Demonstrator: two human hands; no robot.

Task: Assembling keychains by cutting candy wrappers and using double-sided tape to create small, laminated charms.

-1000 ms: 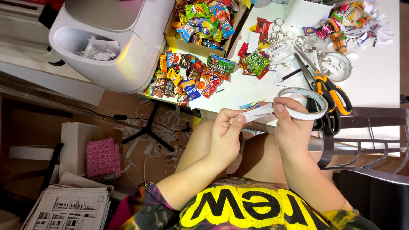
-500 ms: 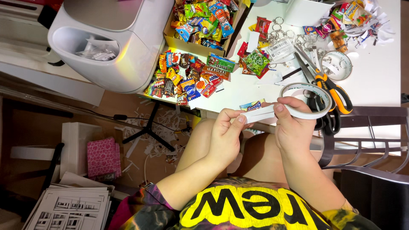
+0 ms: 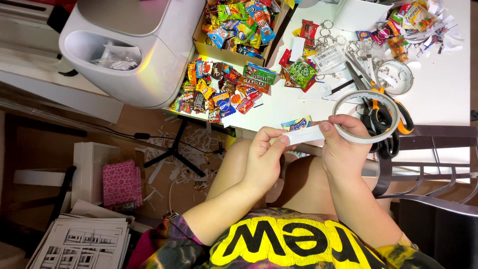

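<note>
Pinching the pulled-out strip [image 3: 304, 134] with your left hand [image 3: 263, 158], your right hand [image 3: 343, 149] grips the white tape roll [image 3: 366, 117] beside it; you seem mid-unrolling, so next you likely need the orange-handled scissors [image 3: 383, 112] just beyond, with sweets [image 3: 224, 89] past your left

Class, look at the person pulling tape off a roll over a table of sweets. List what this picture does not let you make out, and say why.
- Tape roll, head view: its near rim is covered by the right hand.
- Tape strip: its free end is hidden under the left hand fingertips.
- Scissors: partly behind the roll.
- Box of sweets: cut off by the top edge.
</note>
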